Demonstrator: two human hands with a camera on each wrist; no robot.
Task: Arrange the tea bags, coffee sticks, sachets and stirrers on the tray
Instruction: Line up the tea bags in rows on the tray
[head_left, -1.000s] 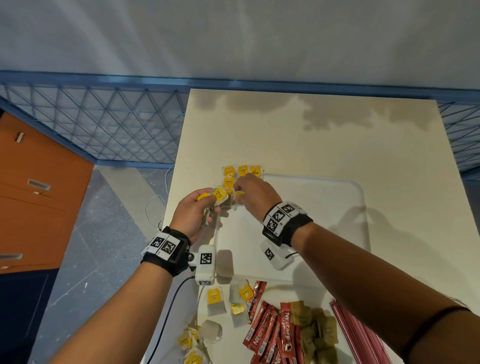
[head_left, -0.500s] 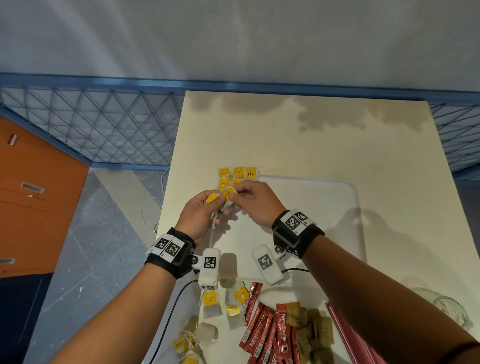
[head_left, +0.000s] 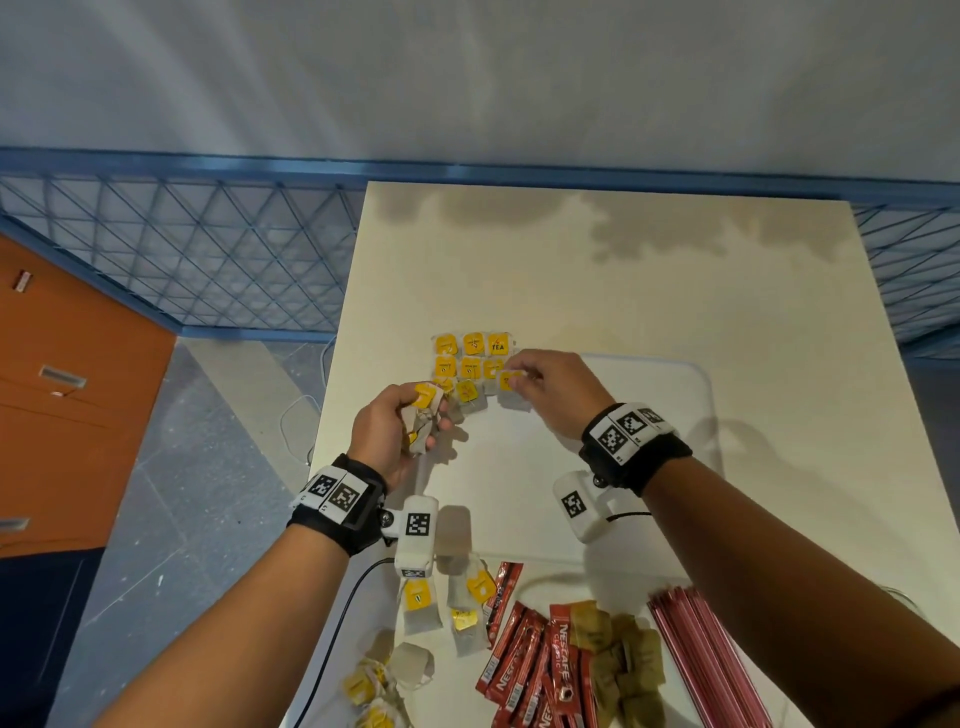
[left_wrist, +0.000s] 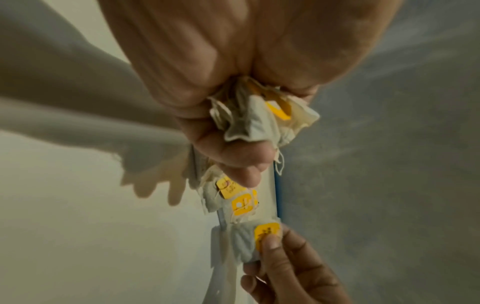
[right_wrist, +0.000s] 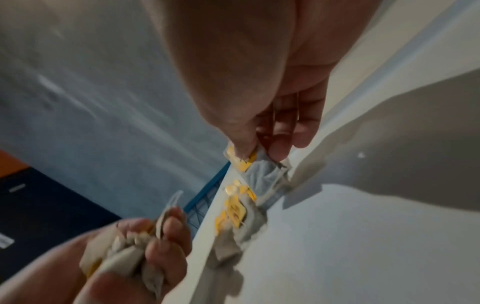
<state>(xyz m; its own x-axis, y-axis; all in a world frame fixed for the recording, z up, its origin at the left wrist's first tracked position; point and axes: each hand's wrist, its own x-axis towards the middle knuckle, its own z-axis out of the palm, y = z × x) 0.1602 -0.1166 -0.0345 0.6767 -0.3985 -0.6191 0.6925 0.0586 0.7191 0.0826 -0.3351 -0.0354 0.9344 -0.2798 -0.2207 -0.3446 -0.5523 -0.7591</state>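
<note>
My right hand (head_left: 550, 395) pinches one tea bag (head_left: 511, 392) by its yellow tag, thumb on top, and holds it low over the far left corner of the white tray (head_left: 696, 395). Just left of my right fingertips lies the grid of tea bags (head_left: 470, 358) already set down, yellow tags up. My left hand (head_left: 395, 436) hovers left of that grid, fingers curled round a crumpled bunch of spare tea bags (left_wrist: 259, 115).

To place this one well, I judge it should land at the right end of the near row, tag up and square with its neighbours, touching none of them, then be pressed flat before I let go.

Nearer my body, below both wrists, wait loose tea bags (head_left: 423, 605), red coffee sticks (head_left: 524, 660), tan sachets (head_left: 621, 660) and pink stirrers (head_left: 698, 660) on the table (head_left: 571, 270).
</note>
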